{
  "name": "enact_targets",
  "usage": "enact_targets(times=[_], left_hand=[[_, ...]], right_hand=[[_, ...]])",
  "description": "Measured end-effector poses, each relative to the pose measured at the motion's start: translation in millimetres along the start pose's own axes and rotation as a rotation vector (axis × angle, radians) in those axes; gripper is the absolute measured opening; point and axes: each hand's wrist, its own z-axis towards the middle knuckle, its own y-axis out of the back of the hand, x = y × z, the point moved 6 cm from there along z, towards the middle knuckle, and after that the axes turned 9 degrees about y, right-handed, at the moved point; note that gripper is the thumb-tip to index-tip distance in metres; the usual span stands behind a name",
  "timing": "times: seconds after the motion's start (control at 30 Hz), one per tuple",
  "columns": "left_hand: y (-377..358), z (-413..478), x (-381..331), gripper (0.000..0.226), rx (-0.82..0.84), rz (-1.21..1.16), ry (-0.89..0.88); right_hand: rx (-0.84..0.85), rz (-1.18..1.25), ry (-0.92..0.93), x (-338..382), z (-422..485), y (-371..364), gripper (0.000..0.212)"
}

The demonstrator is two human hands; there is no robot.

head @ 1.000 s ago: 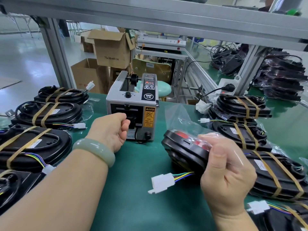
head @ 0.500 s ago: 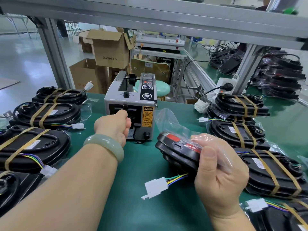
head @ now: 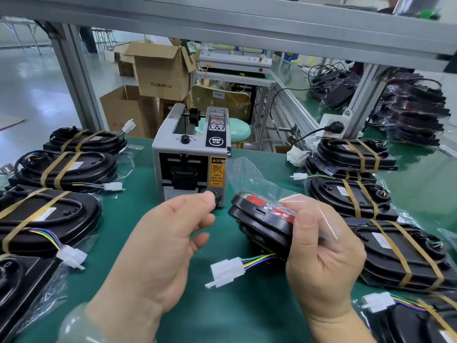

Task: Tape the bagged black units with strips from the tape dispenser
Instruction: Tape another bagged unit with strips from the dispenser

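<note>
The left hand point(head: 168, 246) has pulled back from the tape dispenser point(head: 188, 167). Half a second ago it was a fist pressed to the outlet with its back to the camera. Now the palm faces up, the lower fingers are loosely curled, and the thumb and forefinger meet at their tips just in front of the machine's lower right corner. Whether a strip sits in that pinch cannot be told, because no tape shows against the skin. The outlet it covered is now in plain view.

The right hand point(head: 324, 258) has hardly moved. It grips the bagged black unit point(head: 259, 226) from the right, thumb on top and fingers wrapped beneath, holding it tilted above the green mat point(head: 138, 191). The loose end of the clear bag point(head: 247, 174) stands up behind the unit, towards the dispenser. The unit's coloured wires run out below the right hand and end in a white connector point(head: 226, 271) between the two wrists.

So the unit lies in the right hand, just right of the left hand's pinched fingertips — close, but not touching them. The dispenser stands just behind both hands.

A pale bracelet point(head: 74, 323) circles the left wrist. Taped units point(head: 64, 169) lie in a row on the mat to the left, and more taped units lie to the right point(head: 395, 251).
</note>
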Motion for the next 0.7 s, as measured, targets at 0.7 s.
enact_targets(times=[0.7], left_hand=[[-27.0,-16.1,5.5,0.019,0.06,0.181,-0.14]], right_hand=[[0.031,-0.049,0.113,9.8,-2.0,-7.7,0.042]])
